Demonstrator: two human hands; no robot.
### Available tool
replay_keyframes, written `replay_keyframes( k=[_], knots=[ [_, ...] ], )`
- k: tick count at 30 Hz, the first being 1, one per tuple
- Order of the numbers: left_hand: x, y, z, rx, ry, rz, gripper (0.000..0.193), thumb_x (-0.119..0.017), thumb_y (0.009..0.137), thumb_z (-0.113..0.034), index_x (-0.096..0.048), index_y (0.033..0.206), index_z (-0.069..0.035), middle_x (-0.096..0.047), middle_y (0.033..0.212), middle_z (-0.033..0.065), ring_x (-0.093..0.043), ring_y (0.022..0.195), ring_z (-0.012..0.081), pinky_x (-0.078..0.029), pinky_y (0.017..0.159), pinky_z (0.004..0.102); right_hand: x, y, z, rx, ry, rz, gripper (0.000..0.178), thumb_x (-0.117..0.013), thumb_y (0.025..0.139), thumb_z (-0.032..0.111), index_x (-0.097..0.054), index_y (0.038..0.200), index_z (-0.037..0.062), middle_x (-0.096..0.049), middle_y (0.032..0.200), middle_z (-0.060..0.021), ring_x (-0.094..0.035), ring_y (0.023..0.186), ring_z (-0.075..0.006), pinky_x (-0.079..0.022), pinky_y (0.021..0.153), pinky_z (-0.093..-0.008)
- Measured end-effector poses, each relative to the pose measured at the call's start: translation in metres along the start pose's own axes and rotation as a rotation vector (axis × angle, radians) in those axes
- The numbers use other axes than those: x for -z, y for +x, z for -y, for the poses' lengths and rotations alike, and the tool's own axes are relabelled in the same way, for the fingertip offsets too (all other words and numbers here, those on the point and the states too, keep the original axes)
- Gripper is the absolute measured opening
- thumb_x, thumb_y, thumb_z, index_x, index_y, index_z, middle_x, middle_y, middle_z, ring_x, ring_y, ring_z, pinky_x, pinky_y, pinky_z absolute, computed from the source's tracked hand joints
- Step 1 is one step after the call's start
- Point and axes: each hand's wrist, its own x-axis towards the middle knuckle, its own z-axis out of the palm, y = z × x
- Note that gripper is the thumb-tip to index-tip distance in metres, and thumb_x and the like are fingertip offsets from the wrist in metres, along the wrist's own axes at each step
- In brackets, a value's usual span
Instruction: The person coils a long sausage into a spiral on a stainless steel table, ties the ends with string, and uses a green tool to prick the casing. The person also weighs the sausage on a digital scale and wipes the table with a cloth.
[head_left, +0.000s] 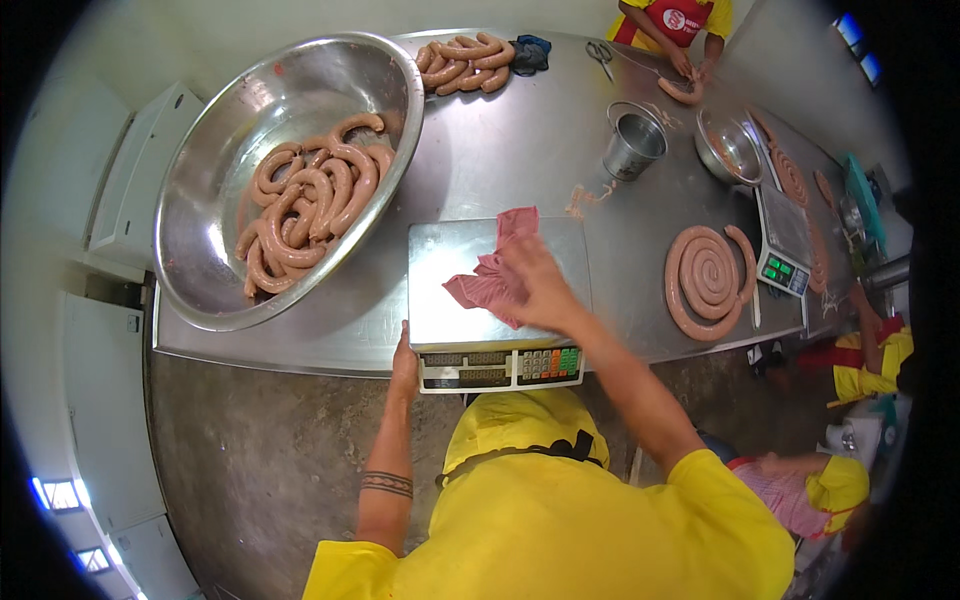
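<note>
A weighing scale (430, 290) with a flat metal platform stands at the near edge of the steel table, its keypad and display facing me. My left hand (404, 362) grips the scale's left front side, thumb up along the edge, with the other fingers mostly hidden. On the platform lies a crumpled pink-red cloth (488, 285). My right hand (540, 288) presses on this cloth and holds it against the platform; its fingertips are partly blurred. To the left, a big steel bowl (190, 190) holds thick raw sausages (325, 195).
Sausages (465, 62) are piled at the back beside a dark cloth (531, 53). A metal bucket (635, 145), a coiled sausage (708, 280), a smaller bowl (728, 147) and a second scale (783, 240) stand to the right. A co-worker's hands (692, 72) handle sausage at the far side.
</note>
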Motion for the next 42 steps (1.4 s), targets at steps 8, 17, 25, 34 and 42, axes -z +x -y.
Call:
replay_keyframes(
  k=[8, 17, 25, 34, 42],
  knots=[
    [-0.002, -0.006, 0.007, -0.267, 0.189, 0.006, 0.057, -0.040, 0.105, -0.045, -0.046, 0.143, -0.002, -0.054, 0.136, 0.0079, -0.052, 0.121, 0.0196, -0.042, 0.102, 0.0346, -0.111, 0.016, 0.114, 0.179, 0.054, -0.040, 0.047, -0.077, 0.071, 0.021, -0.065, 0.116, 0.0116, -0.058, 0.118, -0.0119, -0.051, 0.123, -0.0359, -0.044, 0.100, -0.0471],
    [-0.016, -0.010, 0.000, -0.138, 0.249, -0.082, 0.075, -0.031, 0.103, -0.061, -0.051, 0.135, 0.005, -0.059, 0.125, 0.0152, -0.055, 0.113, 0.0242, -0.042, 0.100, 0.0377, 0.012, -0.063, -0.007, -0.132, -0.192, -0.258, 0.038, -0.068, 0.085, 0.016, -0.065, 0.123, 0.0100, -0.057, 0.135, -0.0148, -0.049, 0.130, -0.0370, -0.038, 0.109, -0.0472],
    [-0.005, -0.007, 0.005, -0.129, 0.374, 0.004, 0.077, -0.027, 0.104, -0.059, -0.038, 0.145, 0.005, -0.048, 0.141, 0.0196, -0.046, 0.128, 0.0281, -0.035, 0.110, 0.0389, 0.054, -0.016, -0.037, -0.698, 1.287, -0.402, 0.046, -0.065, 0.095, 0.031, -0.057, 0.131, 0.0023, -0.064, 0.127, -0.0180, -0.062, 0.114, -0.0261, -0.048, 0.098, -0.0349],
    [0.017, -0.008, 0.012, -0.273, 0.449, 0.272, 0.072, -0.023, 0.106, -0.055, -0.020, 0.156, -0.002, -0.033, 0.155, 0.0167, -0.032, 0.140, 0.0273, -0.025, 0.117, 0.0401, -0.047, 0.029, 0.016, -0.213, -0.328, -0.257, 0.059, -0.076, 0.077, 0.029, -0.059, 0.133, 0.0209, -0.044, 0.146, -0.0235, -0.045, 0.130, -0.0462, -0.036, 0.108, -0.0529],
    [0.009, 0.001, 0.024, -0.055, 0.115, 0.075, 0.069, -0.033, 0.105, -0.053, -0.031, 0.151, -0.002, -0.048, 0.142, 0.0132, -0.049, 0.125, 0.0214, -0.041, 0.105, 0.0359, -0.123, 0.041, 0.113, 0.239, -0.010, -0.138, 0.014, -0.066, 0.081, 0.017, -0.069, 0.094, 0.0127, -0.065, 0.117, -0.0068, -0.059, 0.111, -0.0305, -0.047, 0.096, -0.0440]
  ],
)
